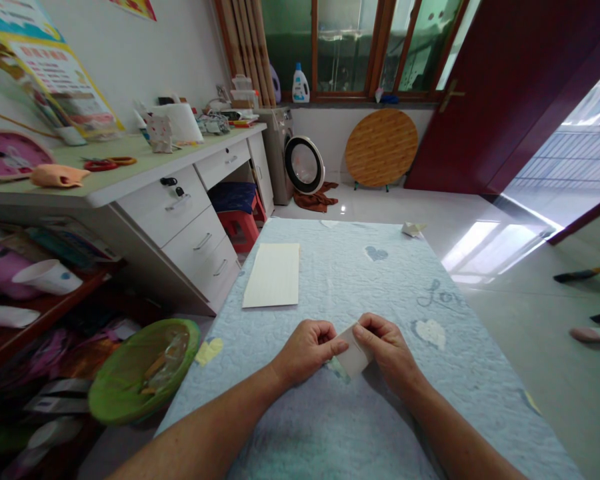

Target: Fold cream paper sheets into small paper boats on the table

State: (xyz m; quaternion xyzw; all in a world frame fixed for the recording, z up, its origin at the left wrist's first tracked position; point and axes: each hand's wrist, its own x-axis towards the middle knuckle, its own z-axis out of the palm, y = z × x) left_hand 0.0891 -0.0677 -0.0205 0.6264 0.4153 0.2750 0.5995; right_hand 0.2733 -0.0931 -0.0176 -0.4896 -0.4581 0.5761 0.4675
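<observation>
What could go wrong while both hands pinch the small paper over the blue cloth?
The small paper is held only by the fingertips of the left hand and right hand, so a fold may come out crooked. The blue cloth looks soft; a crease pressed on it may stay weak. The yellow scrap lies at the cloth's left edge and might slide off.
</observation>
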